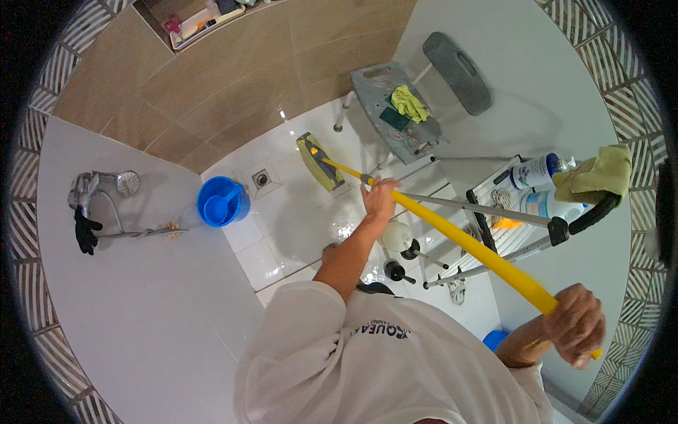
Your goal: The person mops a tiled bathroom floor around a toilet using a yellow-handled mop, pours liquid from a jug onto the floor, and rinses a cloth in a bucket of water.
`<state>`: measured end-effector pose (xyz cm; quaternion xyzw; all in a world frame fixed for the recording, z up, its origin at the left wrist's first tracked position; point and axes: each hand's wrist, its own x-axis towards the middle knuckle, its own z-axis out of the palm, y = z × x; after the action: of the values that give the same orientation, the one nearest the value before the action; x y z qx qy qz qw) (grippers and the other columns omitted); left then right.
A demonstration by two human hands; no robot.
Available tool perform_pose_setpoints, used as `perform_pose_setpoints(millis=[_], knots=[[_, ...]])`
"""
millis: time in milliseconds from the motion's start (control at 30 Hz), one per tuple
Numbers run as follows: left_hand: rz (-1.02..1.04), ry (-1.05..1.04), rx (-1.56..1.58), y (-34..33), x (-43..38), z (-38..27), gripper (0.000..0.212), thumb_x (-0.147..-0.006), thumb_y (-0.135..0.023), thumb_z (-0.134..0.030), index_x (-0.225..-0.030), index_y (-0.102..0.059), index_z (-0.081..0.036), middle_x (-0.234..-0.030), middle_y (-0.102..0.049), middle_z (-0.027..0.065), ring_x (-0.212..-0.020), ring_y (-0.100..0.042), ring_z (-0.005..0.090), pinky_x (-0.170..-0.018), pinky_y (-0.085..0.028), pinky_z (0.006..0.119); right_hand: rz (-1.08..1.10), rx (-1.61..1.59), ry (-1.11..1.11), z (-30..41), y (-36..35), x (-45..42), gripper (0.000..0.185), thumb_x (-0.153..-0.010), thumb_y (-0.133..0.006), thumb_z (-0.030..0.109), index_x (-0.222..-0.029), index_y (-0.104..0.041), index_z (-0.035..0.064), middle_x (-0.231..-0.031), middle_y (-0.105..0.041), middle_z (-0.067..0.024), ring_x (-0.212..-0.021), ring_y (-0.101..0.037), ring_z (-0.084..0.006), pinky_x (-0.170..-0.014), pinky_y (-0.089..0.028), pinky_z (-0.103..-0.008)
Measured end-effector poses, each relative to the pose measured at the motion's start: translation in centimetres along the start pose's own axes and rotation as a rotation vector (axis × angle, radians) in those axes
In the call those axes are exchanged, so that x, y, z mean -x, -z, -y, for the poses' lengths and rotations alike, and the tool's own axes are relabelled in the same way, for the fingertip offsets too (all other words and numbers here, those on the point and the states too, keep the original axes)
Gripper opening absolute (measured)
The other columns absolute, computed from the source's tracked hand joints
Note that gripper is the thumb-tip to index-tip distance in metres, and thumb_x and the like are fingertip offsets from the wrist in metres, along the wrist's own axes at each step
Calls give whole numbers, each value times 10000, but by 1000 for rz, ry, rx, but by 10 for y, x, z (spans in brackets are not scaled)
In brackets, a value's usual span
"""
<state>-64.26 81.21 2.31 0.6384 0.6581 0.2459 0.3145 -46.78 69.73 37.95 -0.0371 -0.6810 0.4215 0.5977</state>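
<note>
A long yellow pole [466,238] crosses in front of me, running from upper left to lower right. My left hand [379,197] grips it low, near the grey collar above the mop head. My right hand [575,324] is closed around its upper end, at the right. At the pole's far end, a flat mop head [320,161] with a yellow-green pad rests on the wet white tile floor [296,212]. To its left lies a square floor drain [261,179]. Farther left stands a blue bucket [244,206] with a blue dipper [217,210] inside.
A grey shower chair [371,93] holds a yellow-green glove [409,104] and a green scouring pad [394,119]. On the right, an aluminium stepladder [482,203] bears bottles [532,170] and a draped cloth [596,175]. A black glove [86,230] hangs from the shower mixer [82,191].
</note>
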Motion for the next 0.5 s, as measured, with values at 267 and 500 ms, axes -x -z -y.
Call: perform_pose_setpoints(millis=[267, 500], knots=[[-182, -75, 52, 14, 4, -12, 299, -616, -565, -21, -866, -587, -182, -944, -564, -4, -1007, -454, 199, -918, -196, 512, -598, 334, -2, 22, -37, -15, 263, -682, -570, 184, -553, -344, 143, -458, -382, 44, -365, -387, -69, -362, -353, -188], [-318, -180, 174, 47, 8, -43, 303, -590, -563, 16, -836, -596, -158, -880, -579, 42, -926, -495, 241, -845, -334, 375, -451, 275, 117, 42, -29, -38, 206, -666, -562, 149, -582, -374, 151, -426, -391, 54, -324, -373, -28, -329, -301, -166]])
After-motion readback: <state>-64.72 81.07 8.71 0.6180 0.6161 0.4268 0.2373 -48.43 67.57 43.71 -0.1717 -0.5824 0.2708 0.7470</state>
